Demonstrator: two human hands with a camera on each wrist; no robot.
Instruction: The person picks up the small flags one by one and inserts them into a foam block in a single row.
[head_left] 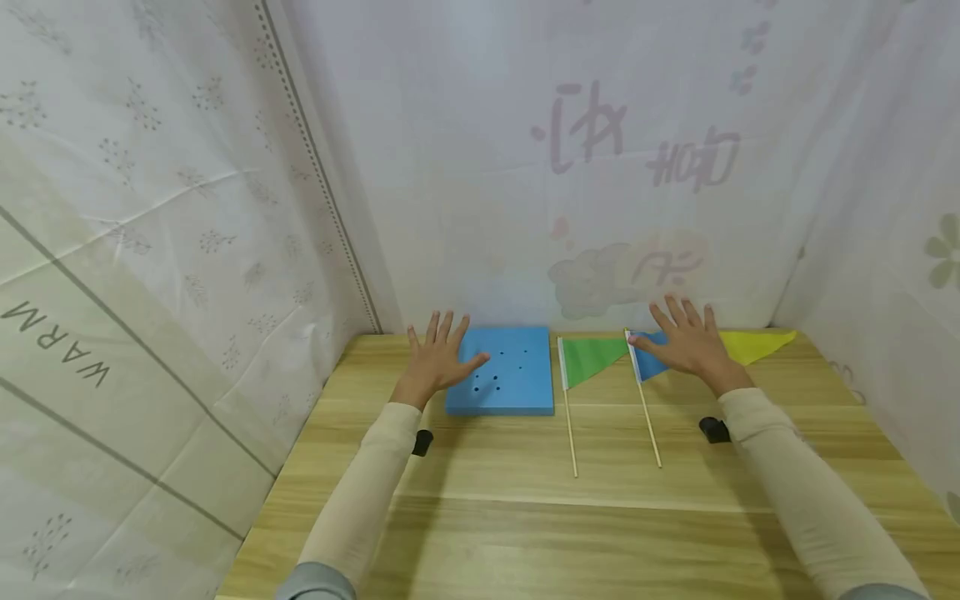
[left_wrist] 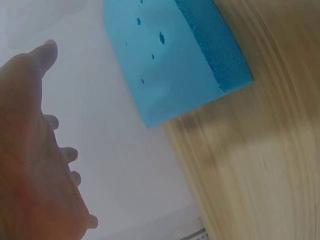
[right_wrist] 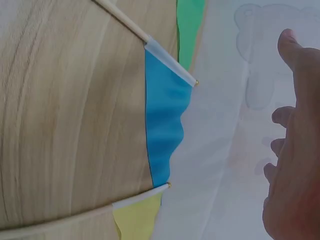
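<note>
Both hands are held out above the table with fingers spread, holding nothing. My left hand (head_left: 435, 361) hovers over the left edge of a blue foam block (head_left: 517, 392), whose top has several small dark holes; the left wrist view shows the block (left_wrist: 175, 65) apart from the hand (left_wrist: 35, 150). My right hand (head_left: 688, 343) is above the blue flag (head_left: 651, 360) and partly covers it. A green flag (head_left: 592, 358) on a thin wooden stick lies left of it, a yellow flag (head_left: 757, 346) to the right. The right wrist view shows the blue flag (right_wrist: 162, 115) below the hand (right_wrist: 300, 145).
The wooden table (head_left: 510, 542) meets a pale printed curtain (head_left: 465, 208) at its back edge. Curtains also hang at both sides. A small black object (head_left: 423, 442) shows beside the left forearm, and another black object (head_left: 714, 430) beside the right.
</note>
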